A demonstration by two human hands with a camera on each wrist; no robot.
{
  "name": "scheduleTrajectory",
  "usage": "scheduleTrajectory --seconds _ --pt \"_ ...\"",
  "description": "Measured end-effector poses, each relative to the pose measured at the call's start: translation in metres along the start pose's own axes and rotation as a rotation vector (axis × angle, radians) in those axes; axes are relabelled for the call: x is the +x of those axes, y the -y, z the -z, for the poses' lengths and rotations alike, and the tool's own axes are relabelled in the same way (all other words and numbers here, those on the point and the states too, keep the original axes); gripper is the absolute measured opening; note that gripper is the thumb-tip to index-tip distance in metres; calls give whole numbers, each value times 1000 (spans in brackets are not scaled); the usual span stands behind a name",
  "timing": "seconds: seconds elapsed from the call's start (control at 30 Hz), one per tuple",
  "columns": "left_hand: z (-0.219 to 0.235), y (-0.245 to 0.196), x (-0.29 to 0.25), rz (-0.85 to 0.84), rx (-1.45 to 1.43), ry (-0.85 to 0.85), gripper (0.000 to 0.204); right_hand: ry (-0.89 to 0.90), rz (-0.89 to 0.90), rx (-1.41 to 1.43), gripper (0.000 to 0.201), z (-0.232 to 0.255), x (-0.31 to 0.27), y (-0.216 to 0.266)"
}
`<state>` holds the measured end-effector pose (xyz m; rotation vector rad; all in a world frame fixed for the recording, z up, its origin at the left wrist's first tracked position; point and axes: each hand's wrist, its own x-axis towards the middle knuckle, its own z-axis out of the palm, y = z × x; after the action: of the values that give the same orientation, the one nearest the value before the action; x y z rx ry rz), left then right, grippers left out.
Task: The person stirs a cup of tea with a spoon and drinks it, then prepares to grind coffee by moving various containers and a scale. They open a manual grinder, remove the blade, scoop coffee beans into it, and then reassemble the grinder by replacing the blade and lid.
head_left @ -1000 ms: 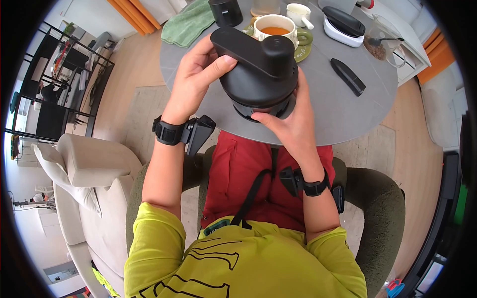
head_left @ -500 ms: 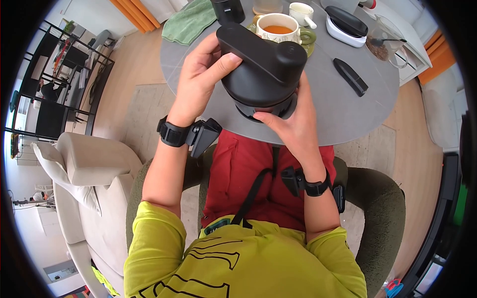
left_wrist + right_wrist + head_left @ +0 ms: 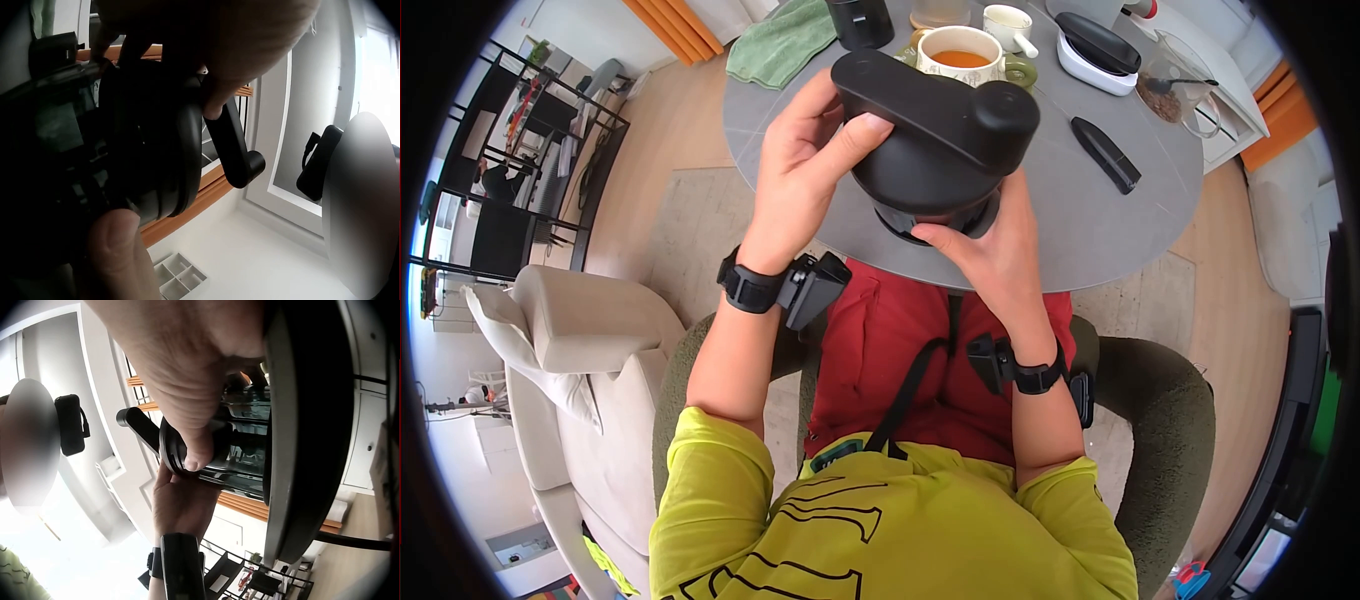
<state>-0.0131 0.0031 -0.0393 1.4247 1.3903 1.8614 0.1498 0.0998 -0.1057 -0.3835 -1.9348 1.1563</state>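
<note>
In the head view both hands hold a dark jar (image 3: 930,170) over the near edge of the table. A black lid with a raised bar (image 3: 930,95) and a rounded knob end tops it. My left hand (image 3: 805,165) grips the lid at its left side, thumb laid on the bar. Lower down, my right hand (image 3: 1000,245) wraps the jar's body from the right, thumb across its front. See-through walls (image 3: 250,447) show in the right wrist view. Most of the left fingers are hidden behind the lid in the head view.
Behind the jar stand a mug (image 3: 958,50) of orange-brown liquid, a white cup (image 3: 1007,25) and a black cup (image 3: 860,22). A green cloth (image 3: 780,45) lies at the left. To the right are a slim black object (image 3: 1105,155) and a white-and-black case (image 3: 1097,58).
The bar's knob end has swung right and toward the person, the left hand shifting slightly with it. My right hand keeps its hold on the body, nearly still.
</note>
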Motion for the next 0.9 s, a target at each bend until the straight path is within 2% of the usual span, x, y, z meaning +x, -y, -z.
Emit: scheduleTrajectory --seconds 0.17,0.47,0.67,0.9 --pt "7 5 2 54 -58 12 34 -26 21 29 99 -2 0 -1" --pt "4 2 -2 35 66 7 33 -6 -9 56 99 -1 0 -1" --pt "9 6 -2 83 4 6 35 -16 5 55 100 -2 0 0" --pt "15 -1 -2 142 2 110 42 -32 56 -22 113 -1 0 0"
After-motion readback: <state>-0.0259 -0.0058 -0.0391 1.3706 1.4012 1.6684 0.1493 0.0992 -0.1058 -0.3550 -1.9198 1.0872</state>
